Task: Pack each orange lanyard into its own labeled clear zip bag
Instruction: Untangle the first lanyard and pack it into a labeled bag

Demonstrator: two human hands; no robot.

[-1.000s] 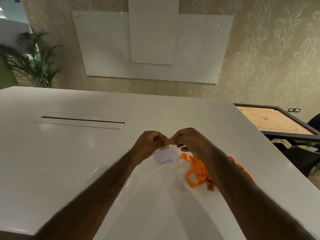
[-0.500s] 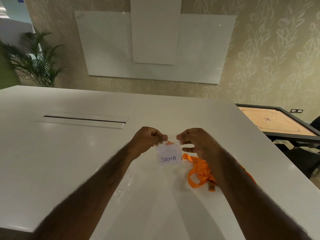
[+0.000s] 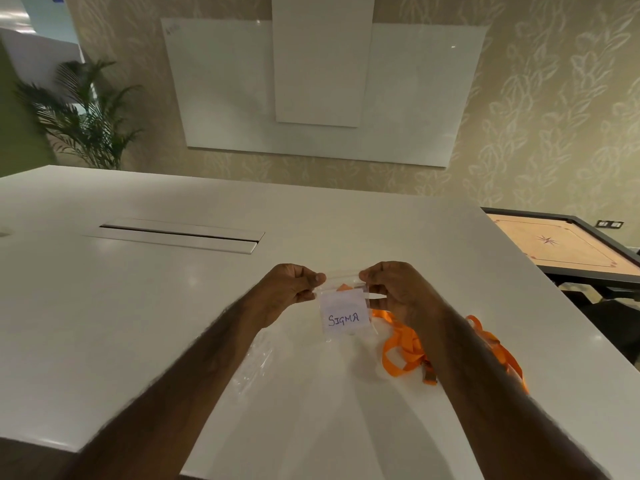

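Note:
A small clear zip bag (image 3: 343,315) with a white label reading "SIGMA" hangs above the white table, held by its top strip. My left hand (image 3: 289,287) pinches the strip's left end and my right hand (image 3: 391,287) pinches its right end. A bit of orange shows inside the bag just above the label. Loose orange lanyards (image 3: 403,351) lie tangled on the table under my right forearm, partly hidden by it. Another clear bag (image 3: 254,363) lies flat beside my left forearm.
The white table (image 3: 138,323) has a long cable slot (image 3: 180,233) at the back left. A carrom board (image 3: 568,245) stands past the table's right edge. A potted palm (image 3: 83,116) stands at the far left, and whiteboards hang on the wall.
My hands have drawn apart along the bag's top strip, from touching to a bag's width apart. The bag now hangs flatter with its label facing me.

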